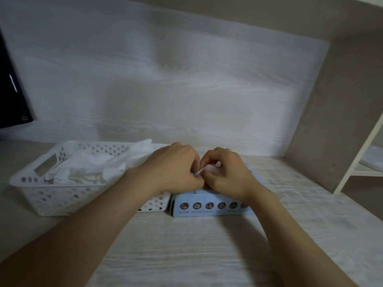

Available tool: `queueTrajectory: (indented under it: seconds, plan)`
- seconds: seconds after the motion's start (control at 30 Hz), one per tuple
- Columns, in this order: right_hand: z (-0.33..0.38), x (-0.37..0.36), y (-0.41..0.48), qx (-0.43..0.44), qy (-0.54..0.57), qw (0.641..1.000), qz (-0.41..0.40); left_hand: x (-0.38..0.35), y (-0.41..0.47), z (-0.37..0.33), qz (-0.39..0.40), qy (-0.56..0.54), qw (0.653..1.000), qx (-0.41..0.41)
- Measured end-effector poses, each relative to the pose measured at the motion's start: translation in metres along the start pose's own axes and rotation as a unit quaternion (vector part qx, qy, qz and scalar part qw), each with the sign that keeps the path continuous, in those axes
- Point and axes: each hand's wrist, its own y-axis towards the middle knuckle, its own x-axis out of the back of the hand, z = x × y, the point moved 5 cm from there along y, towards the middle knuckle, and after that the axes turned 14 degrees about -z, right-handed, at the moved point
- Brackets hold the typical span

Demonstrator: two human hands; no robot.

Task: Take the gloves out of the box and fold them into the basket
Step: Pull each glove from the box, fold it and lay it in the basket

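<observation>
A light blue glove box [209,205] lies on the pale wooden desk, a row of round icons on its front face. Both hands are on top of it. My left hand [176,166] and my right hand [224,172] meet over the box's top and pinch a thin white glove [207,169] that pokes up between their fingertips. Most of that glove is hidden by the fingers. Left of the box stands a white perforated basket [41,195] with several white gloves [87,166] lying crumpled inside, one reaching over the far rim.
The desk [186,245] stretches toward me in front of the box. A white wood-grain back panel rises behind. A dark screen edge [12,96] stands at the far left. A beige side panel and a white shelf frame [356,162] close off the right.
</observation>
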Motion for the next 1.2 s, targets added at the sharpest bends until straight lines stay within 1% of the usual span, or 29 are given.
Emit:
queueTrajectory:
  seconds: [0.1,0.23,0.5,0.6,0.7,0.8,0.9,1.0,1.13,1.2]
  plan:
    - [-0.009,0.006,0.0,-0.037,0.043,0.998,-0.025,-0.011,0.001,0.006,-0.007,-0.031,0.999,0.02]
    - [-0.012,0.008,-0.002,-0.025,0.042,0.996,-0.072,-0.013,-0.001,0.009,-0.001,-0.085,0.996,0.038]
    - [-0.013,0.016,-0.002,-0.068,0.085,0.977,-0.182,-0.014,-0.004,0.009,0.006,-0.091,0.995,0.052]
    - [-0.008,0.022,-0.004,-0.055,0.107,0.967,-0.225,-0.016,-0.004,0.01,0.008,-0.096,0.994,0.055]
    - [-0.002,0.033,-0.007,-0.038,0.11,0.946,-0.301,-0.015,-0.004,0.01,0.0,-0.092,0.994,0.054]
    - [-0.002,0.045,-0.012,-0.056,0.111,0.907,-0.402,-0.015,-0.005,0.01,-0.001,-0.086,0.995,0.057]
    - [0.002,0.054,-0.016,-0.069,0.106,0.878,-0.462,-0.015,-0.007,0.009,0.009,-0.077,0.995,0.064]
    - [0.014,0.055,-0.019,-0.042,0.1,0.877,-0.468,-0.01,-0.01,0.004,0.008,-0.073,0.994,0.077]
    - [0.029,0.043,-0.02,0.015,0.062,0.906,-0.419,-0.001,-0.015,-0.006,-0.007,-0.114,0.991,0.068]
    - [0.035,0.036,-0.021,0.033,0.052,0.918,-0.393,0.004,-0.018,-0.009,-0.029,-0.121,0.99,0.064]
